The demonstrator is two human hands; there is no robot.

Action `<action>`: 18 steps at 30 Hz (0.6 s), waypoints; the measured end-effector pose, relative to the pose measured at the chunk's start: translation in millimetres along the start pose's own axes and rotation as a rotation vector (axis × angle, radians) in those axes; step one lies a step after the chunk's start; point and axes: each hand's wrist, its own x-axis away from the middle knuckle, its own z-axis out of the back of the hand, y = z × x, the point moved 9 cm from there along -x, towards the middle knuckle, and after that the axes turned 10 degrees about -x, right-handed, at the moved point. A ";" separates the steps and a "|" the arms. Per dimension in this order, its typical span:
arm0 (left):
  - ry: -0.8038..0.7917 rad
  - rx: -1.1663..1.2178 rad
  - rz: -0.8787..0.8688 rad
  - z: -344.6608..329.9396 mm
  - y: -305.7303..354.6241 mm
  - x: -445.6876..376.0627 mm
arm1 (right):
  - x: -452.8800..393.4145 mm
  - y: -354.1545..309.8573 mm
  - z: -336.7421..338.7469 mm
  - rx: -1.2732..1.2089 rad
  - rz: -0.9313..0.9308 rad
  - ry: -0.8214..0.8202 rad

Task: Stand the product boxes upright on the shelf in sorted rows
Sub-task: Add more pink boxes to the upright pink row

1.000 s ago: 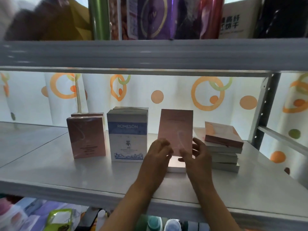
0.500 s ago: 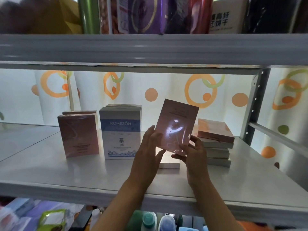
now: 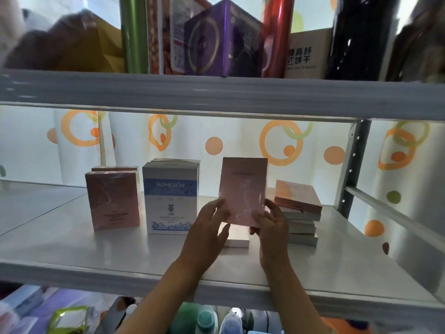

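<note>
I hold a flat pink box (image 3: 243, 189) upright above the white shelf (image 3: 72, 249), in front of the curtain. My left hand (image 3: 208, 227) grips its lower left edge and my right hand (image 3: 271, 222) grips its lower right corner. Under it lies a flat white box (image 3: 237, 241). To the left stand two pink boxes (image 3: 112, 201), one behind the other, and a blue and white ROMESON box (image 3: 169, 198) with another behind it. On the right, a stack of several flat boxes (image 3: 299, 213) lies with a pink one on top.
An upper shelf beam (image 3: 216, 92) hangs close overhead, loaded with a purple box (image 3: 216, 39), rolls and cartons. A grey upright post (image 3: 351, 169) bounds the right side. A spotted curtain hangs behind. Bottles (image 3: 207, 319) and packets sit on the level below.
The pink box went from upright on the flat white box to lifted and tilted right, and now stands straight again in both hands, slightly raised. The view has tilted upward.
</note>
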 end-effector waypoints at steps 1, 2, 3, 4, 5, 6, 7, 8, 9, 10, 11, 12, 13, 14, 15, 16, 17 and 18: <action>-0.019 -0.014 -0.015 0.4 1.7 0.8 | 1.3 0.1 2.2 -0.022 -0.016 0.009; -0.032 -0.025 -0.038 1.8 3.5 2.1 | 2.6 0.3 3.9 -0.058 -0.042 0.010; -0.035 -0.041 -0.068 4.6 5.5 2.9 | 3.2 -0.1 5.2 -0.088 -0.069 0.002; -0.037 -0.063 -0.109 8.7 9.0 3.5 | 4.1 -1.4 6.7 -0.095 -0.088 -0.013; -0.039 -0.088 -0.151 13.4 13.0 3.8 | 4.6 -3.0 9.4 -0.085 -0.098 -0.026; -0.035 -0.101 -0.188 19.5 17.1 3.6 | 4.4 -5.9 12.7 -0.072 -0.101 -0.034; -0.027 -0.088 -0.216 26.7 21.0 2.4 | 3.9 -10.4 15.4 -0.065 -0.100 -0.040; -0.019 -0.060 -0.232 35.6 24.1 -0.7 | 3.2 -16.0 17.1 -0.056 -0.099 -0.046; -0.018 -0.032 -0.245 44.8 27.0 -4.7 | 3.2 -23.5 17.1 -0.034 -0.091 -0.055; -0.009 -0.029 -0.254 52.8 28.2 -10.1 | 2.6 -32.5 15.7 0.003 -0.072 -0.070; 0.015 -0.059 -0.254 61.4 27.3 -15.4 | 3.4 -42.7 12.5 0.047 -0.045 -0.090; 0.038 -0.107 -0.241 69.8 24.7 -21.1 | 4.9 -53.2 6.8 0.092 -0.014 -0.111; 0.043 -0.146 -0.201 77.6 19.8 -26.0 | 7.0 -63.2 1.2 0.145 0.019 -0.122; 0.014 -0.151 -0.148 82.9 12.9 -30.0 | 9.7 -74.4 -5.3 0.199 0.059 -0.127; -0.027 -0.128 -0.102 87.8 7.4 -33.2 | 11.0 -86.2 -11.5 0.247 0.104 -0.125; -0.054 -0.112 -0.071 94.0 4.1 -35.2 | 13.3 -98.7 -18.0 0.286 0.147 -0.120; -0.068 -0.114 -0.053 100.5 2.4 -35.7 | 16.0 -110.3 -25.1 0.317 0.181 -0.112; -0.084 -0.120 -0.032 104.9 -0.1 -33.6 | 20.8 -120.0 -33.1 0.345 0.204 -0.111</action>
